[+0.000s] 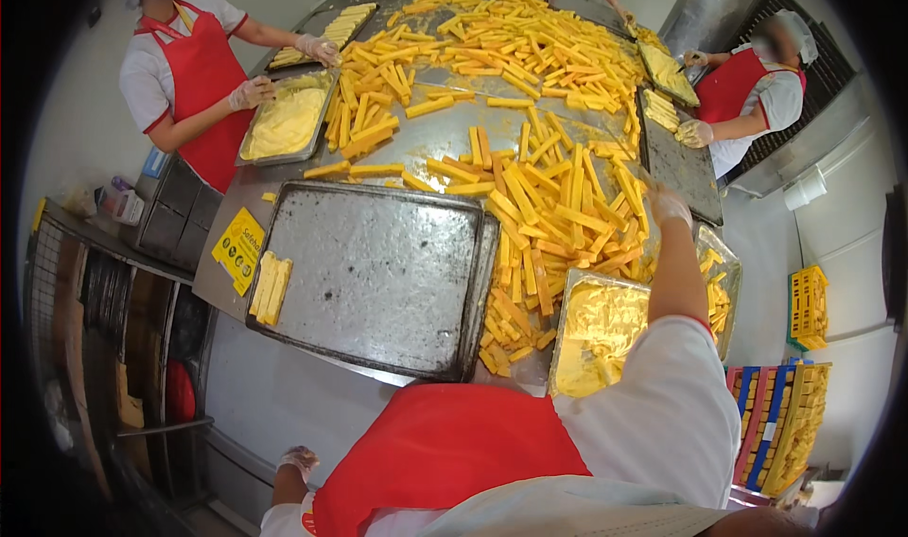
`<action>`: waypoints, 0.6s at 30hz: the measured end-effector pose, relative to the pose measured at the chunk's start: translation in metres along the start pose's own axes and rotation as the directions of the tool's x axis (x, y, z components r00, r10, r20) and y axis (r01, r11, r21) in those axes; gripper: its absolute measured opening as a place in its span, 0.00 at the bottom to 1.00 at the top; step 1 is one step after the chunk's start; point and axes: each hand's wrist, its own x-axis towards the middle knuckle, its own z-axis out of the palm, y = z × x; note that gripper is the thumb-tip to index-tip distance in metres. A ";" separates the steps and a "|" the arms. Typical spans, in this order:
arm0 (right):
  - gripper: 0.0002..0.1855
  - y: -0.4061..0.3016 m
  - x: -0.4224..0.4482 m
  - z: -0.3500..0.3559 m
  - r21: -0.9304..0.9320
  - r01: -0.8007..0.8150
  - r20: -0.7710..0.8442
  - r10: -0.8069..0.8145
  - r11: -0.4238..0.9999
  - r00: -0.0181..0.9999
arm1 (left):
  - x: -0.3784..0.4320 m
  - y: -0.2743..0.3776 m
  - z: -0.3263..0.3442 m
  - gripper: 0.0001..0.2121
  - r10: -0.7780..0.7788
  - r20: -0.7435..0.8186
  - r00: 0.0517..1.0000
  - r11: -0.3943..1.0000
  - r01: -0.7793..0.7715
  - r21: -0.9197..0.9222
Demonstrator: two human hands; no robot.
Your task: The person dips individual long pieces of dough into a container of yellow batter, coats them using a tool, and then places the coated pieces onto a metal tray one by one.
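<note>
My right hand (667,203), in a clear glove, reaches to the right edge of the pile of yellow cake sticks (560,189); its fingers are blurred, so its hold cannot be told. Below that arm lies a metal tray of yellow cream (596,324), partly covered by my sleeve. My left hand (300,459), gloved and smeared, hangs low beside my red apron, away from the table; its fingers look curled. In front of me lies a dark baking tray (376,274) with several cream-coated sticks (270,288) side by side at its left end.
Co-workers in red aprons stand at the left (206,83), right (752,97) and far side. Near the left one is another cream tray (287,122). A yellow printed card (240,246) lies left of my baking tray. Shelving (135,324) stands at left, stacked crates (780,423) at right.
</note>
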 end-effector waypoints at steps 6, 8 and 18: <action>0.39 -0.088 0.072 -0.005 0.338 -0.200 0.030 0.202 0.920 0.979 | -0.023 -0.044 -0.013 0.12 -0.368 0.164 0.915 0.581 0.364 -0.728; 0.37 -0.118 0.042 -0.025 0.278 -0.079 -0.013 0.086 0.957 0.996 | -0.033 -0.021 -0.007 0.10 -0.380 0.068 0.923 0.669 0.325 -0.668; 0.19 -0.078 0.019 -0.004 -0.240 0.262 0.047 -0.258 0.935 0.965 | -0.044 -0.010 0.045 0.11 -0.217 -0.034 0.976 0.683 0.127 -0.719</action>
